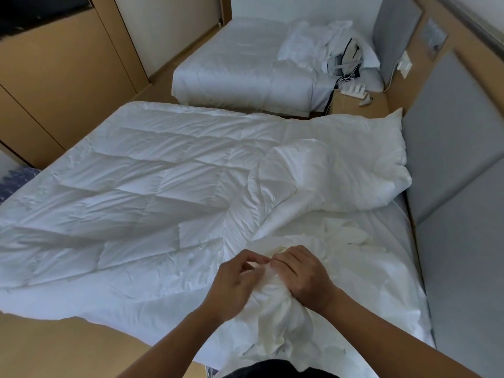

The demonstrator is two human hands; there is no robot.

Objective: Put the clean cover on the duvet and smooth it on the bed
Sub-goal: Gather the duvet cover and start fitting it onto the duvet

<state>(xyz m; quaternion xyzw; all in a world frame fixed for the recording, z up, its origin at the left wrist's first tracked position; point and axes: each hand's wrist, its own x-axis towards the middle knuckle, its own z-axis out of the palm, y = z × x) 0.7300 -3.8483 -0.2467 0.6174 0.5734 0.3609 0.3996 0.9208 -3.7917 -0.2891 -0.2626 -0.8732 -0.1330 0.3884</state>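
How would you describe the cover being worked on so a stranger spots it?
Start at the nearer white-sheeted bed, at its edge closest to the camera. There the left hand and right hand grip a bunched, smooth white fabric cover. Unlike the flat white quilted duvet beside it, it has no stitched squares and is crumpled.

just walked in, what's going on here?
A person stands at the near edge of the bed. The left hand and right hand both grip a bunched white cover. The quilted duvet lies spread out, not yet in the cover. A pillow sits at the head end.
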